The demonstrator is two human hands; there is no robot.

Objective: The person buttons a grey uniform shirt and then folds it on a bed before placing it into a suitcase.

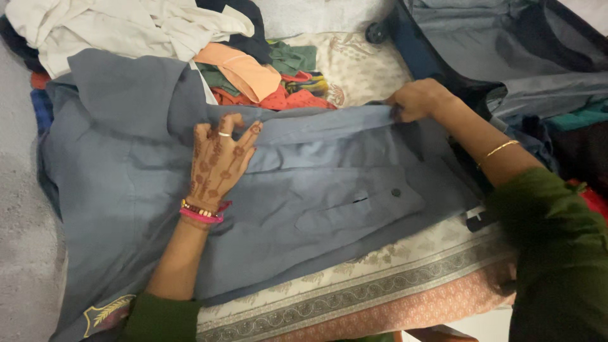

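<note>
The left hand [218,158] lies flat and spread, palm down, on the grey shirt [266,190] a little left of the frame's centre, pressing the cloth rather than closing on anything; the fingers are apart and nothing is pinched between them. The shirt itself is spread wide across the middle of the frame on a patterned bedspread [380,278], its buttoned chest pocket [361,206] lying right of centre. Behind it, in the upper left and upper middle, sits a loose heap of clothes [190,38] in white, orange, green and red. Further right, the right hand [418,100] is closed on the shirt's upper edge, fingers curled over the fold and gripping the cloth there. Past it, in the upper right corner, an open dark suitcase [481,44] with a grey lining holds more garments. The likely risk: the flat hand only holds by pressure, so a pull from the gripping hand could drag the fabric under the palm and leave the fold crooked or creased. The shirt's far edge also touches the heap, so a loose garment could catch in the fold or slide onto it.
</note>
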